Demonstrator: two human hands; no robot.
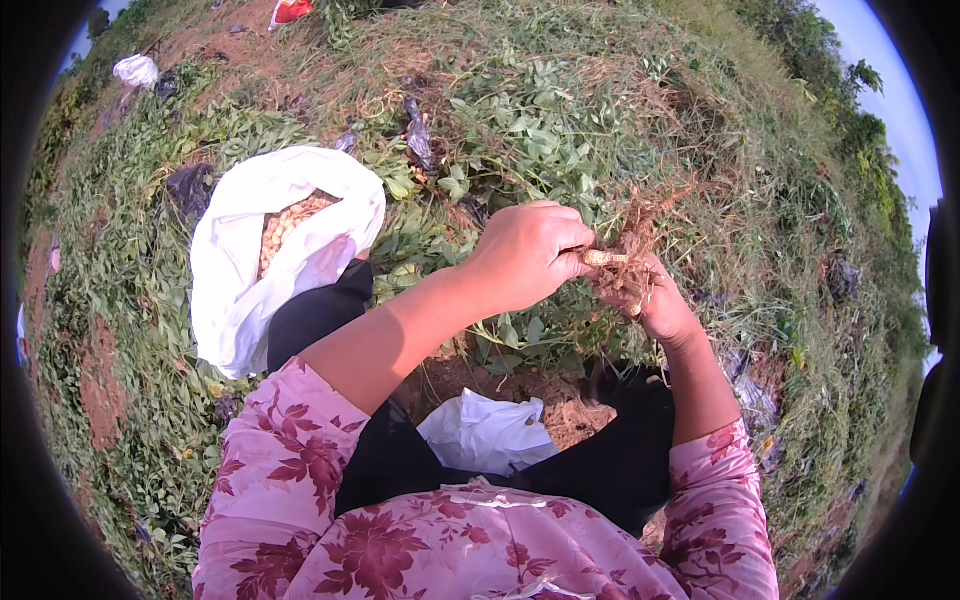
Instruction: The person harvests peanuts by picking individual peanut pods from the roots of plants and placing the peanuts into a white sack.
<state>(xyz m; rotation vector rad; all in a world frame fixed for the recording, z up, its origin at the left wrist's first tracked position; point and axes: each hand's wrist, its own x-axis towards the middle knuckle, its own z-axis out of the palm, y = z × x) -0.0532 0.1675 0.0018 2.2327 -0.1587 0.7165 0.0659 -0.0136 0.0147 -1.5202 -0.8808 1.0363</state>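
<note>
My left hand (534, 251) pinches a peanut pod (604, 258) at the edge of a tangle of peanut roots (634, 262). Below and to the right of it, my right hand (658, 300) is closed around the plant under the roots, with its fingers partly hidden behind them. Another pod (636, 308) hangs low in the root tangle. To the left stands a white sack (300, 169) with its mouth open, and picked peanuts (289, 225) show inside.
A crumpled white sheet (487, 431) lies between my legs on reddish soil. Uprooted leafy plants (540, 135) cover the ground ahead. Scraps of dark plastic (418, 133) lie among them. A white bag (136, 71) and a red and white bag (291, 10) are farther off.
</note>
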